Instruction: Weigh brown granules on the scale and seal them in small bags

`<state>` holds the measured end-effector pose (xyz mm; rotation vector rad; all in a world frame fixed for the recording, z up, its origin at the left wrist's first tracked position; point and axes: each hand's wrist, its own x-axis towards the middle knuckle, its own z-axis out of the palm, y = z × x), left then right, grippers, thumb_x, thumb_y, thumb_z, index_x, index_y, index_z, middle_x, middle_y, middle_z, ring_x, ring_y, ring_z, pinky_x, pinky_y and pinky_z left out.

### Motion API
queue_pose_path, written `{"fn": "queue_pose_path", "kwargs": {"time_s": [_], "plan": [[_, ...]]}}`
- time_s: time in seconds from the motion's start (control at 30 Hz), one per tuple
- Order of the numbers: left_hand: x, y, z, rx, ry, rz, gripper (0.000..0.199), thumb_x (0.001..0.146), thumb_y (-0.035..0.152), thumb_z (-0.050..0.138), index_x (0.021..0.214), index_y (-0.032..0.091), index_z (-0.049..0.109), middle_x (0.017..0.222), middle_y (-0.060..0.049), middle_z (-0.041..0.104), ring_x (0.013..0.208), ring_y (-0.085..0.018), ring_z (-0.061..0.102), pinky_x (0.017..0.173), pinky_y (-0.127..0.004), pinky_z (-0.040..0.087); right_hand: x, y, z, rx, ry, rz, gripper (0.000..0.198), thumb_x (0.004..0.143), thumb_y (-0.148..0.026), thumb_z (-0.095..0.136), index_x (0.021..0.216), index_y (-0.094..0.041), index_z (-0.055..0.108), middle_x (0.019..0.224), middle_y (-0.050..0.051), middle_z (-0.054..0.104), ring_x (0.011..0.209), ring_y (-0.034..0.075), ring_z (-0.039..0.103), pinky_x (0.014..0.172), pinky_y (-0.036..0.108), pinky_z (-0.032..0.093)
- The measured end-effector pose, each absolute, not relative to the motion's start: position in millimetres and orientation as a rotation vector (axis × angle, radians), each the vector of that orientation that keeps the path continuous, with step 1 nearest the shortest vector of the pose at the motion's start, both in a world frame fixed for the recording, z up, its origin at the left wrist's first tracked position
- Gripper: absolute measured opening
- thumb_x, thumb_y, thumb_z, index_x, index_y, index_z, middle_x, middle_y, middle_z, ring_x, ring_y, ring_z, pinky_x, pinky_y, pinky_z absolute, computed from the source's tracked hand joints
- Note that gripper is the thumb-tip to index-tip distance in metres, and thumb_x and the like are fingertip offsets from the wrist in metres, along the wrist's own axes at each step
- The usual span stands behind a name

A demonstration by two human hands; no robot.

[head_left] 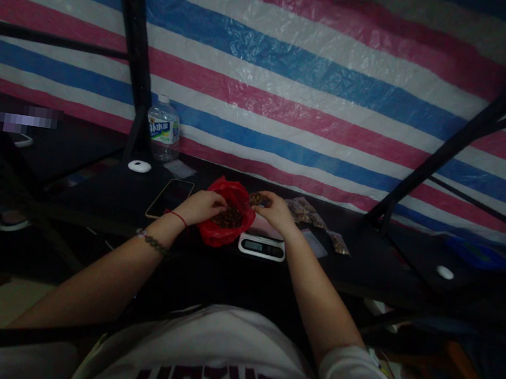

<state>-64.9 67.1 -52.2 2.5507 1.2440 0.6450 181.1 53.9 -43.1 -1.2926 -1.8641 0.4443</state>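
A red plastic bag (222, 238) stands open on the dark table, with small brown pieces (230, 218) inside. My left hand (203, 206) reaches over its left rim, fingertips pinched together above the pieces; what they hold, if anything, is too small to make out. To the right, my right hand (274, 211) grips a small clear bag (256, 199) with brown contents, close to the red bag's rim. Below that hand lies a white digital scale (262, 247) with a pinkish top, partly covered by the hand.
Several filled small bags (306, 212) and a flat clear bag (314, 243) lie right of the scale. Leftward are a phone (170, 198), a white oval object (139, 166) and a plastic bottle (163, 130). Dark metal posts (135, 41) frame the table before a striped sheet (273, 79).
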Motion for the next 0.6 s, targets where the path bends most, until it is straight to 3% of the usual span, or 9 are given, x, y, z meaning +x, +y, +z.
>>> {"fn": "queue_pose_path", "kwargs": {"time_s": [0.23,0.6], "plan": [[-63,66,-53,2.660,1.202,0.423,0.029,0.082,0.027,0.048,0.097,0.021,0.072,0.104,-0.004,0.071,0.096,-0.020,0.063,0.090,-0.029,0.045,236,53,-66,-1.432,-1.794,0.469,0.037,0.067,-0.027,0.074,0.102,-0.016,0.066,0.097,0.007,0.070,0.084,0.018,0.065,0.080,0.032,0.051],[-60,62,-49,2.597,1.274,0.534,0.030,0.081,0.029,0.048,0.096,0.021,0.072,0.102,-0.004,0.072,0.094,-0.019,0.064,0.088,-0.027,0.047,252,43,-77,-1.544,-1.773,0.413,0.036,0.068,-0.027,0.073,0.102,-0.017,0.067,0.099,0.007,0.071,0.086,0.019,0.066,0.079,0.032,0.051]]}}
